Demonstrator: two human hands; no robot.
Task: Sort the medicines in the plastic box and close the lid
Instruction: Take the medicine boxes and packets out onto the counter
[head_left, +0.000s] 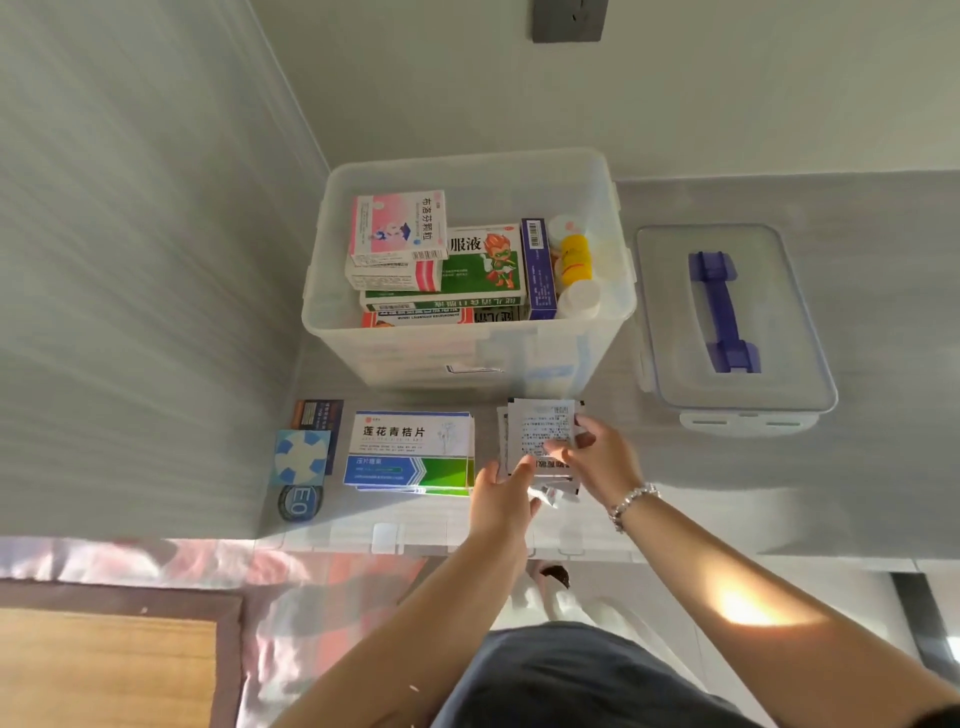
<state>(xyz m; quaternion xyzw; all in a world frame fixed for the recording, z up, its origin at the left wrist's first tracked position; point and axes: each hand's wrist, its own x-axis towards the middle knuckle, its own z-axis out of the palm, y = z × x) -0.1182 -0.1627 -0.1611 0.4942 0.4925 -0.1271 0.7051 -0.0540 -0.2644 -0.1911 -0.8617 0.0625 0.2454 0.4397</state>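
One plastic box (467, 343), one lid (727, 322). Three bottles (575, 260) inside. Two hands (506, 499) holding one stack of sachets (543, 434).

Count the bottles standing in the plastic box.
3 visible, all at the right end of the plastic box: a white-capped bottle at the back, a yellow bottle in the middle, a white bottle nearest. More may be hidden.

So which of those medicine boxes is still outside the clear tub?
The blue, white and green flat box on the counter, left of both hands; other boxes sit inside the clear plastic tub.
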